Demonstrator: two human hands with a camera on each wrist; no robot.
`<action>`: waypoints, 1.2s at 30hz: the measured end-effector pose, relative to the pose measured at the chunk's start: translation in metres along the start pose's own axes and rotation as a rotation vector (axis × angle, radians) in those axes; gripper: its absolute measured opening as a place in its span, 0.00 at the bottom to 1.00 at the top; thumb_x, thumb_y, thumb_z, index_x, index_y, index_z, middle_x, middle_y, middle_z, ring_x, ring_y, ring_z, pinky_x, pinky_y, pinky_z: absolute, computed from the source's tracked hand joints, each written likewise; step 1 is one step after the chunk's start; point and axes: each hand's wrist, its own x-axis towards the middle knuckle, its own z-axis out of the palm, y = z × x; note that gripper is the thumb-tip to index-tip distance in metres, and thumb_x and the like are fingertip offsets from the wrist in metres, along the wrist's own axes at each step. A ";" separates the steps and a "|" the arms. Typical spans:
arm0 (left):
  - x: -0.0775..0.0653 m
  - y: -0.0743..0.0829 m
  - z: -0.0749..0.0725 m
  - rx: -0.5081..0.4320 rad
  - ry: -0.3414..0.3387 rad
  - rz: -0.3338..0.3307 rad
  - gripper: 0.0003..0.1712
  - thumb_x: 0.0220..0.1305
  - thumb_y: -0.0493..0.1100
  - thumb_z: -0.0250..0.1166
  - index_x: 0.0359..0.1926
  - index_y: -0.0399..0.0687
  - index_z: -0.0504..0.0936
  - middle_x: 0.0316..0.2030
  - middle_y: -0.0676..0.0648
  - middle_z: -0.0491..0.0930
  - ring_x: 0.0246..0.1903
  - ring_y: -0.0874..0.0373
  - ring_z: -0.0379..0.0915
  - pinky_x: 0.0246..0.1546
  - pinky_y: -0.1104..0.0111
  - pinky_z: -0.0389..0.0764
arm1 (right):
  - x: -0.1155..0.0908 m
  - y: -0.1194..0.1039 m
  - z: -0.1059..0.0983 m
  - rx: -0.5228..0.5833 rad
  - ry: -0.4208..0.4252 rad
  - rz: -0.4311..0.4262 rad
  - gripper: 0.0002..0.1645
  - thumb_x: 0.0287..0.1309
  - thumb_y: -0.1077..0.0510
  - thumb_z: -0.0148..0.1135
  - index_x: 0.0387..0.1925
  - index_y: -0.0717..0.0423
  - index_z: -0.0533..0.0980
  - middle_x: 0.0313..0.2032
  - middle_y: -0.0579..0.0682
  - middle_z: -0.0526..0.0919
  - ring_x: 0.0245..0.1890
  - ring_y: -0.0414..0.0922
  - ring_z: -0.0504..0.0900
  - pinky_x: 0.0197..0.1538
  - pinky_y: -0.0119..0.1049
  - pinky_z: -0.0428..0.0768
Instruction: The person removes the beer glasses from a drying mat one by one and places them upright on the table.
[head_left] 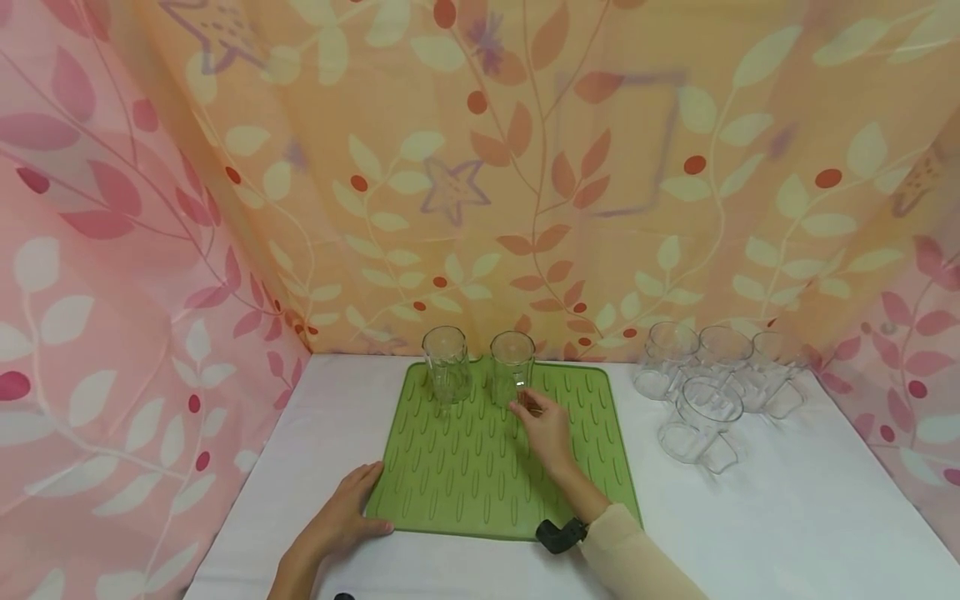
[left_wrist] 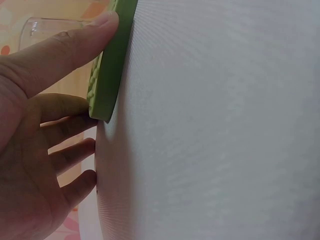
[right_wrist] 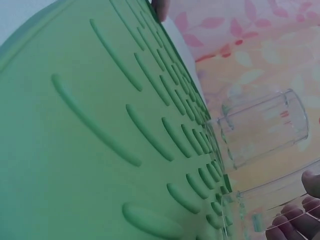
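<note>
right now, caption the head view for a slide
Right hand grips a clear mug on the green mat, which the left hand touches.

The mugs (head_left: 447, 371) look glossy and glass-like — the ridged mat (head_left: 457, 492) rubbery, the backdrop (head_left: 397, 100) matt cloth.

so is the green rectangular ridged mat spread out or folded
Spread out: the mat lies open on the white table, ridges up, the left hand touching its near-left corner.

We face a yellow leaf-patterned cloth (head_left: 540, 179) behind a white desk (head_left: 787, 525), with pink leafy cloth (head_left: 112, 333) at left and right.
</note>
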 end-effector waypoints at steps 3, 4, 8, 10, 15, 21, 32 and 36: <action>0.000 0.000 0.000 0.005 0.003 0.006 0.59 0.39 0.47 0.80 0.70 0.33 0.62 0.70 0.33 0.61 0.71 0.33 0.50 0.70 0.39 0.56 | 0.001 0.001 0.002 -0.022 0.014 -0.017 0.12 0.53 0.68 0.68 0.41 0.69 0.82 0.35 0.61 0.87 0.37 0.55 0.87 0.40 0.37 0.87; 0.000 0.000 0.000 0.007 0.005 0.010 0.59 0.38 0.47 0.80 0.70 0.33 0.62 0.70 0.33 0.61 0.71 0.33 0.51 0.70 0.39 0.56 | 0.001 0.002 0.003 -0.028 0.019 -0.020 0.12 0.53 0.68 0.68 0.41 0.68 0.82 0.34 0.61 0.87 0.37 0.55 0.87 0.40 0.38 0.87; 0.000 -0.001 0.000 0.013 0.008 0.016 0.59 0.38 0.48 0.80 0.70 0.33 0.62 0.70 0.32 0.61 0.71 0.33 0.51 0.70 0.39 0.56 | 0.002 0.003 0.004 -0.051 0.045 -0.043 0.11 0.54 0.68 0.68 0.41 0.69 0.83 0.35 0.63 0.87 0.36 0.55 0.87 0.39 0.41 0.87; 0.000 -0.001 0.000 0.012 0.007 0.017 0.59 0.37 0.48 0.80 0.70 0.32 0.62 0.70 0.32 0.61 0.71 0.32 0.51 0.70 0.39 0.56 | 0.002 0.004 0.004 -0.065 0.057 -0.059 0.11 0.55 0.67 0.68 0.40 0.69 0.83 0.35 0.64 0.87 0.36 0.55 0.87 0.39 0.42 0.87; 0.000 -0.001 0.000 -0.003 0.001 0.002 0.59 0.38 0.47 0.80 0.70 0.33 0.61 0.70 0.32 0.60 0.71 0.32 0.50 0.70 0.39 0.56 | 0.002 0.005 0.001 -0.078 0.084 -0.098 0.10 0.56 0.65 0.67 0.39 0.67 0.83 0.35 0.63 0.87 0.35 0.55 0.87 0.38 0.43 0.87; 0.000 -0.001 0.001 -0.011 0.003 0.000 0.59 0.37 0.47 0.80 0.70 0.33 0.61 0.70 0.31 0.60 0.71 0.32 0.51 0.69 0.39 0.56 | 0.003 0.009 -0.007 -0.066 0.111 -0.086 0.11 0.57 0.68 0.66 0.41 0.71 0.82 0.35 0.65 0.87 0.36 0.57 0.87 0.39 0.44 0.87; -0.001 0.000 0.001 -0.008 0.000 -0.009 0.60 0.38 0.47 0.80 0.70 0.33 0.61 0.70 0.31 0.60 0.71 0.32 0.50 0.70 0.39 0.56 | 0.008 0.016 -0.026 -0.084 0.169 -0.117 0.13 0.55 0.70 0.66 0.43 0.74 0.81 0.38 0.67 0.86 0.39 0.59 0.87 0.39 0.46 0.87; 0.000 0.001 0.000 -0.010 -0.009 -0.015 0.60 0.37 0.47 0.81 0.70 0.33 0.61 0.69 0.31 0.61 0.71 0.32 0.51 0.69 0.39 0.57 | 0.008 0.018 -0.033 -0.110 0.166 -0.124 0.12 0.56 0.70 0.65 0.42 0.73 0.81 0.37 0.67 0.86 0.38 0.58 0.87 0.38 0.43 0.87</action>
